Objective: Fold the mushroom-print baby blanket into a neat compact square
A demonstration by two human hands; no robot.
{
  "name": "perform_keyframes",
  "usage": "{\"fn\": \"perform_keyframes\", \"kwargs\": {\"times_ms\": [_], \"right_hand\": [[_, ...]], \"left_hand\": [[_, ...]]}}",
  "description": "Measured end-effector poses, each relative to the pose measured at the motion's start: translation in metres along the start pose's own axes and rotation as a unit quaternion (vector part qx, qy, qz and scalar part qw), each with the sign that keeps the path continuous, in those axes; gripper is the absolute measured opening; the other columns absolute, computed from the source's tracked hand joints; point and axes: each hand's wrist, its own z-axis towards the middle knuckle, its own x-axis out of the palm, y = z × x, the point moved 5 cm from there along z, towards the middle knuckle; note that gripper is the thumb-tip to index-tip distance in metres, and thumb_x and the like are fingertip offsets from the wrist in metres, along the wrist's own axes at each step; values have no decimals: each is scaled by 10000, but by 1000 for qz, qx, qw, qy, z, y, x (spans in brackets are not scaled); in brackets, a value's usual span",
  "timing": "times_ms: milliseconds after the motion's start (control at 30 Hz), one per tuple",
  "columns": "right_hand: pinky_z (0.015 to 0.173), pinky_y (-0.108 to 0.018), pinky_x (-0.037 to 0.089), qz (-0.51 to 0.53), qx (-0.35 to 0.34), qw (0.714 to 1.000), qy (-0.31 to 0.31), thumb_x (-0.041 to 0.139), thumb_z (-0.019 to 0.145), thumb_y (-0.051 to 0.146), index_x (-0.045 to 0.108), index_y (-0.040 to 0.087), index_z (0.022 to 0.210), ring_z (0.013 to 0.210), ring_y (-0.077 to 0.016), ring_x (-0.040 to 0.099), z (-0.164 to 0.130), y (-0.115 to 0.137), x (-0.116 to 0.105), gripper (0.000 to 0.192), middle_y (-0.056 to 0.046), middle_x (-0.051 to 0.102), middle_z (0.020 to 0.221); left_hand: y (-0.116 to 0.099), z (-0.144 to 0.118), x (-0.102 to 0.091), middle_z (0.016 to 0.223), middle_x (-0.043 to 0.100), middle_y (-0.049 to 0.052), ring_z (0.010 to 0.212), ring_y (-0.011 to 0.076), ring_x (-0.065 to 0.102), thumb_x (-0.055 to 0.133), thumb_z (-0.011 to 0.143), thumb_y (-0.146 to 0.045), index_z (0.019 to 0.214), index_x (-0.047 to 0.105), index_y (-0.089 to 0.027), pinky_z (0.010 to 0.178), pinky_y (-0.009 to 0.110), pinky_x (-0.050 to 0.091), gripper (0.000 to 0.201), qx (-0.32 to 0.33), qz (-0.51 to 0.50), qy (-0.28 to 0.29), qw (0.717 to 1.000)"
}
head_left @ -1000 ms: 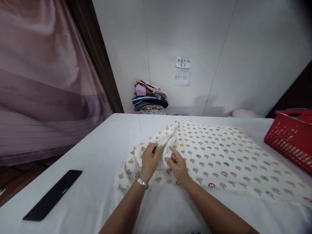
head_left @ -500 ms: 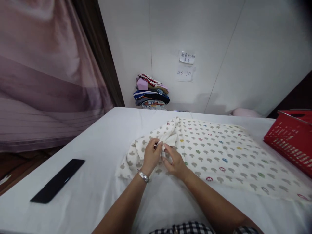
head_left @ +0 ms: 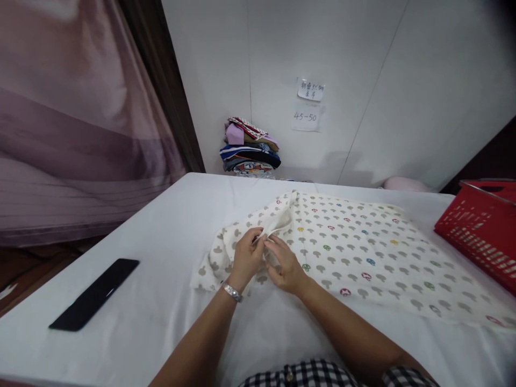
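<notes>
A cream cloth point(head_left: 363, 252) printed with grey and coloured mushroom shapes lies spread over the white table point(head_left: 161, 226). Its left end is bunched up. My left hand point(head_left: 246, 258), with a silver watch on the wrist, pinches a fold of that bunched part. My right hand point(head_left: 283, 263) sits right beside it, fingers closed on the same fold. The two hands touch each other over the cloth.
A black flat phone-like object point(head_left: 94, 294) lies at the table's left front. A red plastic basket point(head_left: 479, 231) stands at the right edge. A stack of folded clothes point(head_left: 249, 153) sits against the white wall, under two paper notes point(head_left: 308, 102). A pink curtain point(head_left: 72, 123) hangs left.
My hands have drawn closer together and now both pinch the cloth's bunched fold; a second ago they were slightly apart. The view has shifted a little.
</notes>
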Motion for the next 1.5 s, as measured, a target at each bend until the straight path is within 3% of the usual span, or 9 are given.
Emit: {"fn": "perform_keyframes", "kwargs": {"times_ms": [133, 267, 400, 633, 733, 933, 1233, 1367, 1500], "right_hand": [[1060, -498, 338, 30, 19, 999, 24, 483, 817, 141, 277, 179, 1417, 1353, -270, 282, -5, -1, 5, 635, -151, 393, 1411], [1055, -475, 357, 50, 50, 998, -3, 484, 842, 174, 359, 211, 1385, 1317, -249, 355, -4, -7, 0, 558, -123, 433, 1390], [1041, -496, 356, 11, 75, 995, -71, 458, 873, 180, 469, 249, 1307, 1262, -240, 423, 3, -27, -13, 439, -86, 554, 1267], [916, -438, 414, -47, 60, 997, -13, 555, 859, 315, 585, 229, 1124, 1033, -239, 527, 24, -44, -14, 280, -87, 616, 1040], [812, -388, 432, -23, 59, 998, -4, 528, 868, 271, 606, 210, 941, 872, -209, 536, 30, -39, -13, 123, -58, 599, 855], [741, -310, 422, 62, 109, 992, -29, 528, 826, 199, 566, 213, 827, 789, -167, 537, 31, -37, -22, 40, -24, 598, 835], [683, -275, 422, 91, 175, 980, 26, 571, 794, 230, 632, 215, 887, 750, -160, 544, 49, -45, -29, 113, -16, 622, 824], [744, -297, 431, 83, 185, 979, 33, 573, 753, 186, 626, 223, 1024, 818, -171, 550, 56, -50, -30, 279, -26, 621, 913], [724, -295, 427, 88, 199, 974, 68, 541, 741, 146, 615, 232, 1100, 793, -164, 536, 61, -52, -30, 376, -12, 578, 854]], "left_hand": [[12, -1, 5, 769, 605, -6, 740, 143, 552, 545, 804, -355, 849, 584, -196, 682, 257, 437, 170, -84, -68, -2, 994], [23, 0, 6, 728, 587, -17, 712, 132, 540, 559, 787, -386, 798, 584, -188, 677, 252, 427, 199, -123, -114, -20, 986], [26, 0, 3, 725, 574, -19, 669, 124, 506, 567, 783, -425, 813, 578, -188, 630, 243, 403, 239, -126, -101, -40, 986], [18, 0, 5, 680, 544, -32, 634, 113, 459, 568, 787, -411, 775, 570, -193, 605, 231, 362, 218, -86, -79, -8, 993], [16, 1, 5, 672, 545, -28, 644, 116, 468, 578, 775, -401, 754, 578, -186, 615, 231, 370, 216, -85, -84, -3, 993], [26, 6, -6, 710, 578, -21, 665, 119, 507, 564, 795, -393, 803, 585, -191, 629, 233, 399, 204, -91, -96, -45, 990], [18, 2, -4, 639, 540, -38, 580, 107, 457, 495, 847, -358, 931, 614, -195, 549, 214, 351, 219, -54, -33, 8, 998], [10, 0, -2, 642, 549, -36, 574, 105, 465, 481, 853, -341, 935, 616, -188, 548, 212, 351, 220, -32, -2, 24, 999], [8, 0, -3, 721, 610, -18, 629, 113, 522, 472, 862, -326, 949, 610, -189, 592, 216, 393, 212, -10, 20, 21, 1000]]}}
